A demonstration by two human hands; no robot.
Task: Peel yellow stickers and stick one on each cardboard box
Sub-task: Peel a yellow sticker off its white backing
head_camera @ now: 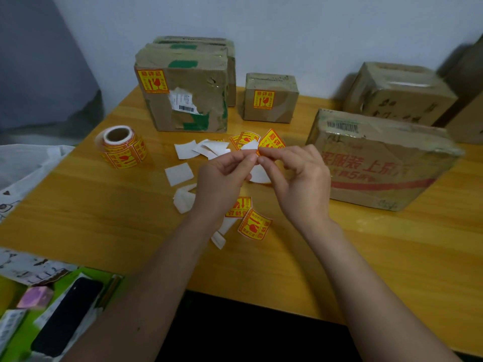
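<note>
Above the middle of the wooden table point(78, 218), my left hand point(222, 178) pinches the white backing paper while my right hand point(298, 178) pinches a corner of a yellow sticker point(273, 141). The sticker is partly lifted off the backing. A roll of yellow stickers point(121, 147) lies at the left. Loose yellow stickers point(254, 224) lie near my wrists, and more point(243, 139) lie behind my fingers. The tall box point(183, 95) and the small box point(270, 99) each carry a yellow sticker. The flat box with red print point(379, 163) and the box behind it point(400, 92) show none.
Several white backing scraps point(180, 173) are strewn over the table's middle. Another box point(230, 61) stands behind the tall one against the wall. At the lower left lie a black phone point(68, 314), papers and a white bag point(26, 163).
</note>
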